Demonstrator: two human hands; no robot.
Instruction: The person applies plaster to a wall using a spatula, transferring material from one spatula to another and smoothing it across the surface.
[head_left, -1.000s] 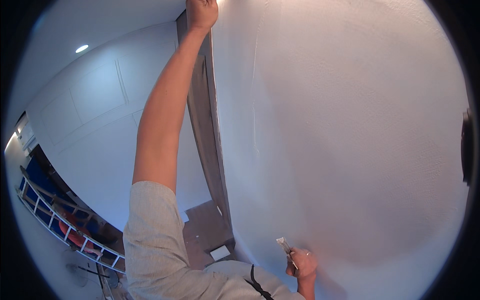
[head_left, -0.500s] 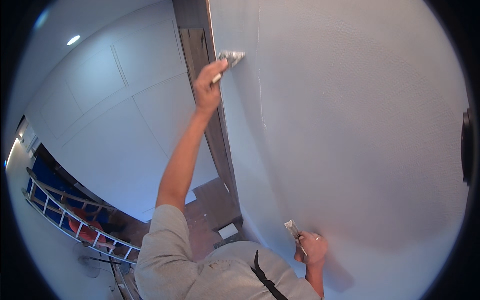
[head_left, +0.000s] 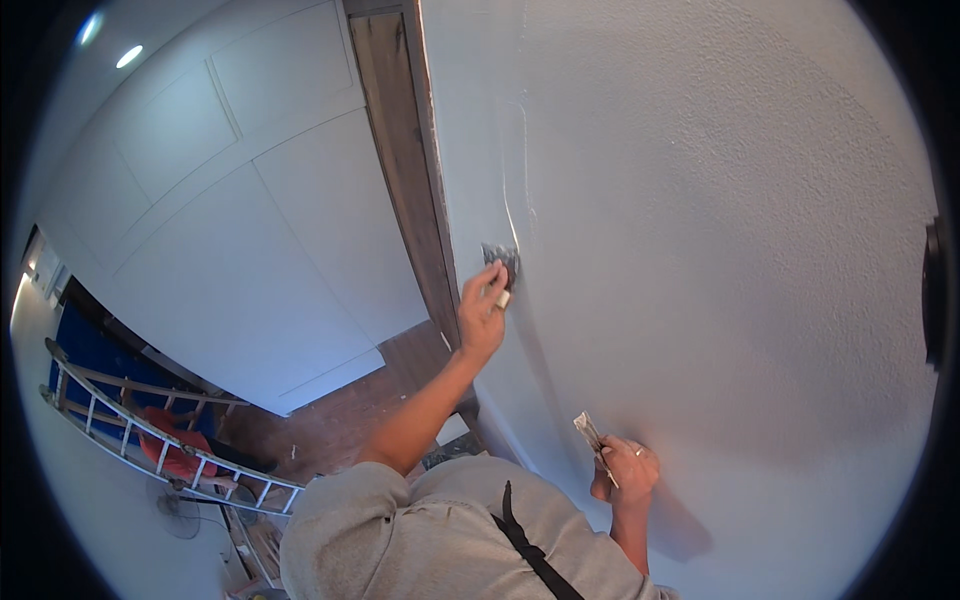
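The left grip pinches a putty knife, its smeared blade just above, at the pale wall. Lower right of it, the right grip wraps a second scraper, angled up-left. Brown woodwork stands upper left.

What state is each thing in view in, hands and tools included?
Left hand: closed on the dark scraper.
Dark scraper: blade against the wall.
Right hand: closed on the second scraper.
Second scraper: tilted, end smeared pale.
Wall: marked with thin lines.
Ceiling light: lit.
Ladder: appears spread open.
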